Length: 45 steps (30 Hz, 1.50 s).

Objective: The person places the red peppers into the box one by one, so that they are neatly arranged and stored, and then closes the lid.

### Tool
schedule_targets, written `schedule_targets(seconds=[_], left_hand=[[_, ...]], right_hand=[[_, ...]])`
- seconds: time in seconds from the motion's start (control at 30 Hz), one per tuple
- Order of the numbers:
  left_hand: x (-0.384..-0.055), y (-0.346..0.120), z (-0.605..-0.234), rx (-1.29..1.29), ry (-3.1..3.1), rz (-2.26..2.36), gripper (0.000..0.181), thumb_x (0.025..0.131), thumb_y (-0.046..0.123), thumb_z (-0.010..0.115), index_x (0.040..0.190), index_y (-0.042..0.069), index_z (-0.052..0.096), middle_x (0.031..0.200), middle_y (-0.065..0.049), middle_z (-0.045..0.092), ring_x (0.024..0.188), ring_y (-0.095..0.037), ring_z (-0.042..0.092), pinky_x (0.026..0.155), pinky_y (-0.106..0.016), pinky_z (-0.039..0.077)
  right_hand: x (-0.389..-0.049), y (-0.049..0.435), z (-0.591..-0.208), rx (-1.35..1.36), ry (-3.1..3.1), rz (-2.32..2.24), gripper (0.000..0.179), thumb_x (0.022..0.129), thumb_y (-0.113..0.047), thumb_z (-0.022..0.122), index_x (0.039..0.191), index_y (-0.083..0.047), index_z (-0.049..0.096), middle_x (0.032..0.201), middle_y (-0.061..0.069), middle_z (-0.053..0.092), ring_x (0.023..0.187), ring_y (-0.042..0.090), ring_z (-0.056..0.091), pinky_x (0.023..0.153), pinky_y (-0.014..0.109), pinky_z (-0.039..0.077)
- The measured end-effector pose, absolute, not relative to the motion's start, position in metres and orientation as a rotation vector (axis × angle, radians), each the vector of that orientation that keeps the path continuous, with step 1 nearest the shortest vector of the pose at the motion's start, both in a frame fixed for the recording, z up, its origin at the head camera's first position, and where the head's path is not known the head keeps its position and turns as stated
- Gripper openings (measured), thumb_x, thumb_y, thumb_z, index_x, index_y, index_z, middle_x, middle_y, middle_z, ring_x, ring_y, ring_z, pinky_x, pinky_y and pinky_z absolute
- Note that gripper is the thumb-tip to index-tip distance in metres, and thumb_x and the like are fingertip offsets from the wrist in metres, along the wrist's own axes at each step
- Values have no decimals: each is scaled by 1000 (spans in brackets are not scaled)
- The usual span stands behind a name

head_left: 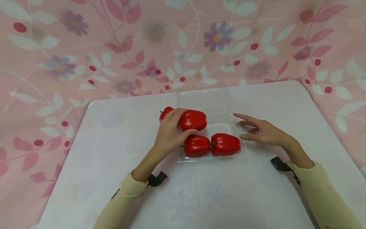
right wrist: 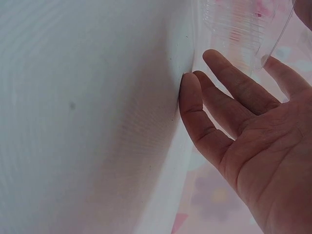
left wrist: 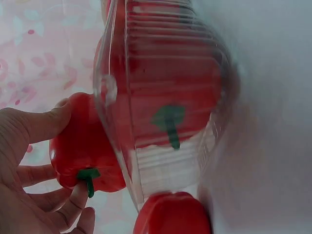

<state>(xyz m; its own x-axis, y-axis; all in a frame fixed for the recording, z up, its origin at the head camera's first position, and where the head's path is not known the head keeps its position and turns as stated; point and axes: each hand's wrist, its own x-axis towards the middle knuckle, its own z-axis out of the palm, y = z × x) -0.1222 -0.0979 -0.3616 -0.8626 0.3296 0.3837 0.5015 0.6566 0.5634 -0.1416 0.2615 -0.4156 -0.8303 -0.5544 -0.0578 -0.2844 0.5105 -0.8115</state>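
My left hand (head_left: pixel 168 133) grips a red bell pepper (head_left: pixel 193 120) with a green stem, held over the back left of a clear plastic clamshell box (head_left: pixel 211 159). Two more red bell peppers lie side by side in the front of the box, a left one (head_left: pixel 196 146) and a right one (head_left: pixel 226 144). In the left wrist view the gripped pepper (left wrist: pixel 85 146) sits between thumb and fingers at the box's rim. My right hand (head_left: pixel 264 132) hovers by the box's right side, fingers extended and holding nothing.
Partly hidden behind my left hand, another red bell pepper (head_left: pixel 166 113) rests on the white table (head_left: pixel 223 197) beyond the box's left edge. The box's clear lid (head_left: pixel 204 98) lies folded back toward the pink floral cloth (head_left: pixel 177 41) behind.
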Motion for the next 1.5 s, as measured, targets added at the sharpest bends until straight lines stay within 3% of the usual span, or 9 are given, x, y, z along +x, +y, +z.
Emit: schedule_targets(seconds=[0.43, 1.5], left_hand=[[-122, -78, -361, -639, -2671, -1073, 66, 79, 29, 84, 134, 9, 54, 131, -6, 57, 122, -21, 48, 94, -42, 51], [-130, -40, -363, -663, -2820, -1005, 68, 80, 34, 83, 136, 9, 53, 133, -7, 54, 120, -22, 50, 92, -36, 52]], right_hand=[[-142, 262, -415, -691, 2430, -1239, 80, 87, -24, 74, 155, -26, 32, 153, 6, 40, 129, 29, 48, 95, 56, 47], [-141, 261, -412, -688, 2421, -1246, 79, 88, -24, 74, 155, -28, 32, 152, 5, 40, 130, 29, 48, 95, 58, 47]])
